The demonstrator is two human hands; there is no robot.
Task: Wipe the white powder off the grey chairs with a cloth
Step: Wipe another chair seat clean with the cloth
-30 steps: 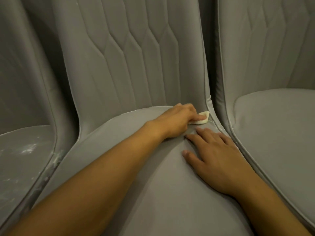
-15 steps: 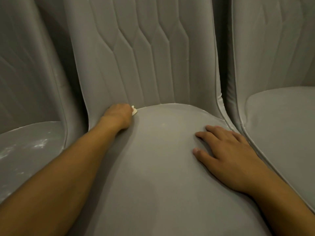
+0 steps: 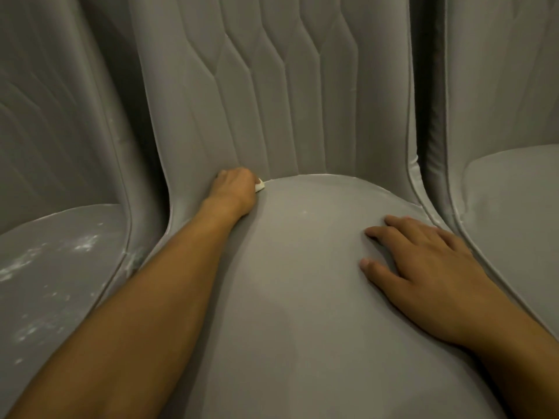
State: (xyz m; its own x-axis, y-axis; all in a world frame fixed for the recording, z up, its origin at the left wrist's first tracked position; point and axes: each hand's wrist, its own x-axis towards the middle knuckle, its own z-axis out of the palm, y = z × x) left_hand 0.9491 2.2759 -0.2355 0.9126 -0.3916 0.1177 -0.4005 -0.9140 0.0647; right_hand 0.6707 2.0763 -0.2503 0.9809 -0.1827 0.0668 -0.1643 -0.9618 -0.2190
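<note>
White powder lies in scattered flecks on the smooth grey seat of the left chair, and a thin pale line follows the back seam of the middle grey padded chair. The left hand curls round a small cream cloth, only a corner showing, pressed into that seam at its left end. The right hand rests flat, fingers spread, on the seat's right side. Bunched this tight, the cloth may push powder deeper into the crease instead of lifting it. The left forearm passes close to the dusty left seat and could carry flecks across.
</note>
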